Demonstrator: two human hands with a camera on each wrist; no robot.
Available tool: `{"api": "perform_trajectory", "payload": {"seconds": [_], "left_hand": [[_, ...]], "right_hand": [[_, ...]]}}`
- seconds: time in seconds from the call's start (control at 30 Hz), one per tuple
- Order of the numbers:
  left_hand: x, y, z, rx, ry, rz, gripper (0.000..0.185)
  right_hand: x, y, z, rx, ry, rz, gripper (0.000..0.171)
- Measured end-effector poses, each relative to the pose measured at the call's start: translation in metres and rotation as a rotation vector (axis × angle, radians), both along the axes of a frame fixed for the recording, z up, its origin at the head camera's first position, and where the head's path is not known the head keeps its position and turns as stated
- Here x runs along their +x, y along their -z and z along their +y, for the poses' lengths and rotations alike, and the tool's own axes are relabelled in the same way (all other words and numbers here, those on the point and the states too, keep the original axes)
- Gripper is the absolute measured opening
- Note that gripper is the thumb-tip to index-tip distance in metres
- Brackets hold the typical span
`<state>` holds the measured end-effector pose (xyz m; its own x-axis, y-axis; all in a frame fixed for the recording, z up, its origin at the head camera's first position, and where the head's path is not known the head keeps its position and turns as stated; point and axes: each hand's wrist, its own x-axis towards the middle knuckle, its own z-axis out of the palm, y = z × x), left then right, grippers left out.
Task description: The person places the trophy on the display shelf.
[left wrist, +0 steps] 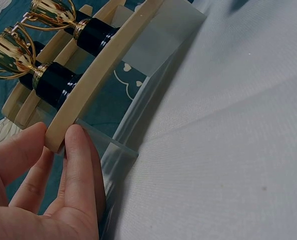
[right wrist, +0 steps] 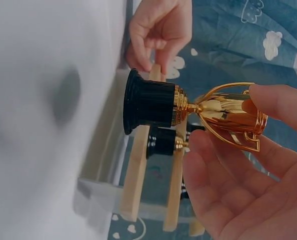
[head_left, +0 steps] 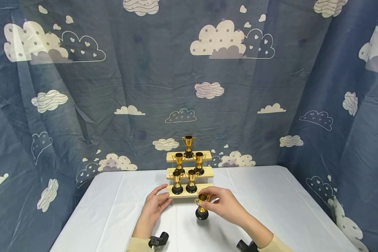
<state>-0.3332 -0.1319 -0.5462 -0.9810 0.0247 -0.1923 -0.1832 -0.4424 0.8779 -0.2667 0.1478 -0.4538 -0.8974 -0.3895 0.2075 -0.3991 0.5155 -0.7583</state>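
Fingers (head_left: 208, 200) of the right hand (head_left: 225, 206) are seen pinched on the cup of a gold trophy (head_left: 202, 206), whose black base is just above the white desk (head_left: 113, 210), near the front of a three-step wooden stand (head_left: 189, 190). Five trophies are already set on the steps; the right end of the lowest step appears unfilled. From the left wrist, the left hand (left wrist: 43, 190) is shown clamped on the left end of the lowest step (left wrist: 96, 80), thumb and fingers either side. From the right wrist, the trophy (right wrist: 198, 107) is held by its bowl, base clear of the cloth.
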Motion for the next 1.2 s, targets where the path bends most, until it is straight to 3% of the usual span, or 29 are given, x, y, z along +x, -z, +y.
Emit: {"api": "perform_trajectory", "payload": {"seconds": [1.2], "left_hand": [[0.000,0.000,-0.001,0.006,-0.006,0.008,0.055]], "right_hand": [[-0.034,-0.027,0.014,0.035,0.156,0.105,0.031]]}}
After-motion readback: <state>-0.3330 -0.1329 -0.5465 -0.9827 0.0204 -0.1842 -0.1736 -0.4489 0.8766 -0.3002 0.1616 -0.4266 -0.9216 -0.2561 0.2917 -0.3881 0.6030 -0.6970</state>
